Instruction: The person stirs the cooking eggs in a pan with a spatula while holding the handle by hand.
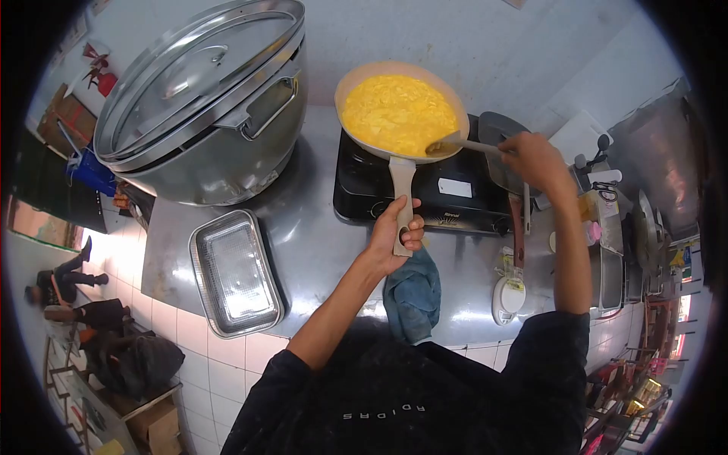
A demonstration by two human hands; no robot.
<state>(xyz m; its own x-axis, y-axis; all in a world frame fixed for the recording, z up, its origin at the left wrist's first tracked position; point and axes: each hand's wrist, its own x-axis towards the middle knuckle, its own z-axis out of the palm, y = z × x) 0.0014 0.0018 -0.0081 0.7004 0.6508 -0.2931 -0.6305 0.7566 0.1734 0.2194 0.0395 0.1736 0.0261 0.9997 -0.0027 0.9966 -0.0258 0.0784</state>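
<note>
Yellow and soft, loose scrambled egg (394, 114) all over the floor of a beige pan (347, 82), on a black stove (364, 193) at the far middle of the steel tabletop (318, 243). Probably light enough for one hand, yet front-heavy with the load; hot at the rim, so best taken by the long pale handle (402, 182), near its end and well away from the heat. Left hand (396, 231) closed around exactly that near end, thumb on top. Right hand (535, 155) clenched on the shaft of a spoon (455, 145), bowl at the right edge of the egg. Egg itself fragile, easily torn, likely slippery on the coating.

Hard to make out: burner and flame, hidden beneath the pan; spoon tip, partly lost against the egg; right-hand fingers, seen only from behind. Blue cloth (413, 292) just near of the left hand, lower part draped over the edge. Clutter at far right warped and too small to identify.
</note>
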